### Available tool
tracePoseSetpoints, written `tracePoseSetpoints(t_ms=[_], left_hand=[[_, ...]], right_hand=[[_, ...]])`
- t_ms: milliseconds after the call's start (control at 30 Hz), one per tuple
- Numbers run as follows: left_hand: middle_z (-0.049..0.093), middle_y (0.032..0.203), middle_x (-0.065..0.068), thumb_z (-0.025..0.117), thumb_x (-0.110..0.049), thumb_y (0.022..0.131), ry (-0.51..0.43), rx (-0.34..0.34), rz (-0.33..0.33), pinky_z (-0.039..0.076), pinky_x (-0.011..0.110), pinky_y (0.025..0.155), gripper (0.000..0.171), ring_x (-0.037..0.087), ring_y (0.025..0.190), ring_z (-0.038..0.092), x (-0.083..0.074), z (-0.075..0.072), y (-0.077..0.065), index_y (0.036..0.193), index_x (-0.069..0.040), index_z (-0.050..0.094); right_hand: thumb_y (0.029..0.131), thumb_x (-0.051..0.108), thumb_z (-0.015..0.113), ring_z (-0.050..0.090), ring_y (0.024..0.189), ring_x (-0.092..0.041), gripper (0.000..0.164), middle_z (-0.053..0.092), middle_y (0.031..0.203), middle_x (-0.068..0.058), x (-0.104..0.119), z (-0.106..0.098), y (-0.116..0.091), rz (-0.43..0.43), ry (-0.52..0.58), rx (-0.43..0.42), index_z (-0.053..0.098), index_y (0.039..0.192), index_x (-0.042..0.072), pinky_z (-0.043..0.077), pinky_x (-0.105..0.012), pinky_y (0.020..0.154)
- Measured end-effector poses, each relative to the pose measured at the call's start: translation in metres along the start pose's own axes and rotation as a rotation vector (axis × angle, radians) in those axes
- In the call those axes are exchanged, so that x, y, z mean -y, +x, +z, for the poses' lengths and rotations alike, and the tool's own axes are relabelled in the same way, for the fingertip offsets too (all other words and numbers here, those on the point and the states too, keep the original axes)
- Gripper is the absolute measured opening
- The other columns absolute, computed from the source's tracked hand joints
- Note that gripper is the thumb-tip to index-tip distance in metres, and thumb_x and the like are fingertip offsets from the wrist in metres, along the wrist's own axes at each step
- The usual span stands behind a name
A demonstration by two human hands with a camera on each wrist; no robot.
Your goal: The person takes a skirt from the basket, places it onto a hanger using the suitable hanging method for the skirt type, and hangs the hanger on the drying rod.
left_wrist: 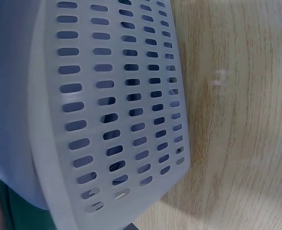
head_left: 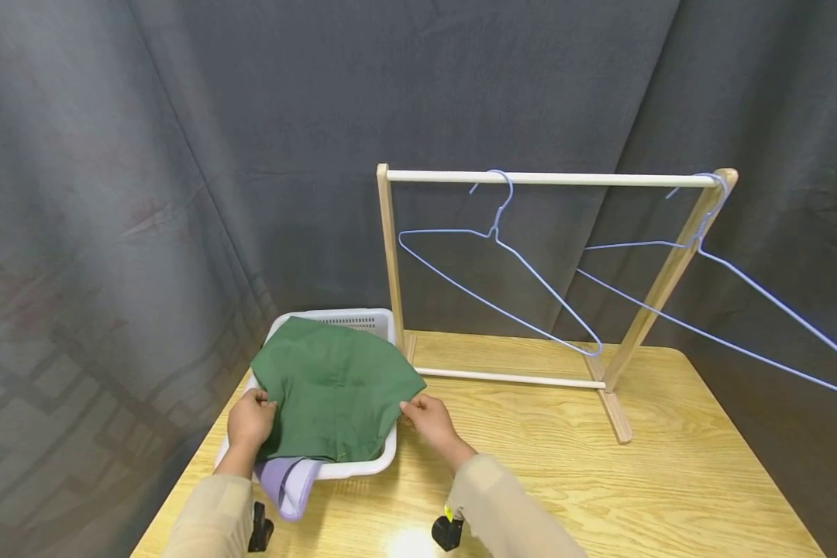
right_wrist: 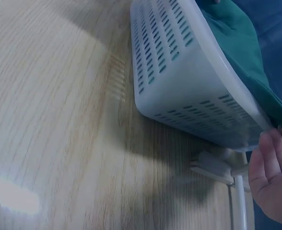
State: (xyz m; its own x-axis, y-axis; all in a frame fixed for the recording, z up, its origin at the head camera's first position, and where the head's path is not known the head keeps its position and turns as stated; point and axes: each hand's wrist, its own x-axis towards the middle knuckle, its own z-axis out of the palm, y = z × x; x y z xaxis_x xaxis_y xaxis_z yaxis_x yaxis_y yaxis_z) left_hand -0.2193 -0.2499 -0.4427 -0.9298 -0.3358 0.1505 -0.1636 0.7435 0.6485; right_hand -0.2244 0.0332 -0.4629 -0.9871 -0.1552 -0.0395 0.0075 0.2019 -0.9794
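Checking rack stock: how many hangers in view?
2: one hanger left of the middle of the top rail, the other hanger at its right end. Any under the green cloth in the basket would be hidden.

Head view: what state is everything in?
White basket: upright
Green cloth: spread over the basket
Purple cloth: hanging over the basket's rim
Left hand: gripping the green cloth's edge
Right hand: pinching the cloth's opposite edge
Wooden rack: upright
Blue hangers: bare, hooked on the rack
Grey curtain: hanging
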Motion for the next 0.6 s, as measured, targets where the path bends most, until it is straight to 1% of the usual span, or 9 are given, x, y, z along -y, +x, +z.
tracePoseSetpoints(t_ms=[67,167,300,367,433,533,567,600], left_hand=[[0.054,0.075,0.019,0.054,-0.006,0.078,-0.001,-0.011,0.004,0.039,0.044,0.065,0.016,0.035,0.071,0.051,0.001,0.001,0.000,0.085,0.008,0.051],[0.053,0.070,0.016,0.054,-0.006,0.077,-0.001,-0.035,0.011,0.038,0.042,0.061,0.011,0.034,0.068,0.050,0.002,0.002,0.000,0.080,0.005,0.051],[0.051,0.067,0.013,0.054,-0.005,0.078,-0.005,-0.060,0.016,0.037,0.041,0.058,0.008,0.032,0.065,0.049,0.002,0.004,0.000,0.076,0.002,0.049],[0.050,0.067,0.013,0.053,-0.005,0.079,-0.009,-0.072,0.017,0.037,0.041,0.057,0.008,0.032,0.064,0.049,0.001,0.004,0.000,0.076,0.002,0.048],[0.050,0.067,0.014,0.051,-0.005,0.080,-0.010,-0.079,0.014,0.036,0.041,0.057,0.009,0.032,0.064,0.049,0.000,0.004,0.001,0.076,0.002,0.047],[0.050,0.068,0.018,0.047,-0.006,0.083,-0.008,-0.073,0.008,0.036,0.043,0.058,0.011,0.035,0.065,0.048,-0.002,0.003,0.000,0.076,0.002,0.044],[0.050,0.068,0.019,0.046,-0.006,0.084,-0.006,-0.070,0.006,0.036,0.044,0.058,0.011,0.036,0.065,0.048,-0.002,0.002,0.000,0.076,0.002,0.043],[0.050,0.069,0.020,0.045,-0.005,0.084,-0.004,-0.068,0.004,0.036,0.045,0.058,0.012,0.036,0.065,0.048,-0.003,0.002,0.000,0.076,0.002,0.042]], right_hand=[[0.086,0.012,0.052,0.053,0.068,-0.022,0.020,0.055,0.071,-0.012,0.000,0.004,0.000,0.012,0.023,-0.012,0.050,0.071,-0.001,0.047,-0.038,0.065],[0.085,0.007,0.051,0.051,0.065,-0.016,0.020,0.052,0.068,-0.006,0.000,0.009,-0.001,0.039,0.058,-0.020,0.045,0.067,0.004,0.046,-0.033,0.061],[0.087,0.004,0.048,0.050,0.063,-0.015,0.021,0.048,0.068,-0.005,0.005,0.013,-0.003,0.063,0.114,-0.019,0.040,0.067,0.005,0.045,-0.027,0.057],[0.087,0.003,0.046,0.049,0.063,-0.015,0.021,0.047,0.069,-0.006,0.006,0.014,-0.003,0.069,0.131,-0.015,0.038,0.068,0.005,0.046,-0.027,0.057],[0.088,0.003,0.045,0.050,0.063,-0.015,0.020,0.048,0.070,-0.007,0.006,0.014,-0.003,0.077,0.148,-0.015,0.037,0.070,0.004,0.047,-0.030,0.060],[0.088,0.005,0.044,0.051,0.061,-0.015,0.018,0.049,0.069,-0.009,0.004,0.014,-0.003,0.060,0.161,-0.013,0.038,0.072,0.003,0.049,-0.033,0.062],[0.089,0.006,0.044,0.052,0.060,-0.015,0.017,0.049,0.068,-0.009,0.003,0.014,-0.004,0.027,0.171,-0.003,0.038,0.073,0.003,0.049,-0.032,0.061],[0.089,0.007,0.044,0.053,0.059,-0.016,0.016,0.049,0.067,-0.009,0.003,0.014,-0.004,0.016,0.177,0.001,0.038,0.074,0.003,0.049,-0.032,0.061]])
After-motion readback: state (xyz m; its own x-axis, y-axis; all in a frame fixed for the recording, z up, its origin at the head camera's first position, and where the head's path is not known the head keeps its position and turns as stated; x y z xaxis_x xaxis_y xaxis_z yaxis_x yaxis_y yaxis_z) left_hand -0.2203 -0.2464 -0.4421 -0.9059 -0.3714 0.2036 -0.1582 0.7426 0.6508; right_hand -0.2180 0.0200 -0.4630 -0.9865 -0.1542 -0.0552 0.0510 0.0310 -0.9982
